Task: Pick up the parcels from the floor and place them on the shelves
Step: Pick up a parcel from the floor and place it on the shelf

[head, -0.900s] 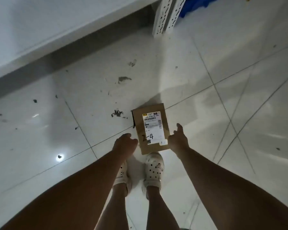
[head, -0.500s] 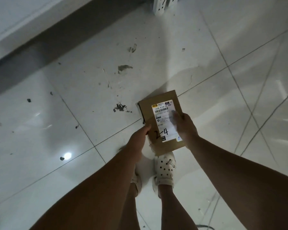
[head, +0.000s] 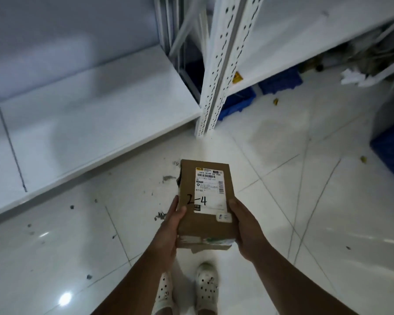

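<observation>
Both hands clasp one cardboard parcel [head: 206, 201] by its long sides at frame centre, left hand [head: 170, 228] and right hand [head: 248, 230] pressed against it, clear above the tiled floor [head: 282, 201]. One low white shelf [head: 89, 114] runs across the left, its edge near; one perforated upright [head: 216, 83] stands just ahead. Two blue bins [head: 280, 81] sit upper right.
</observation>
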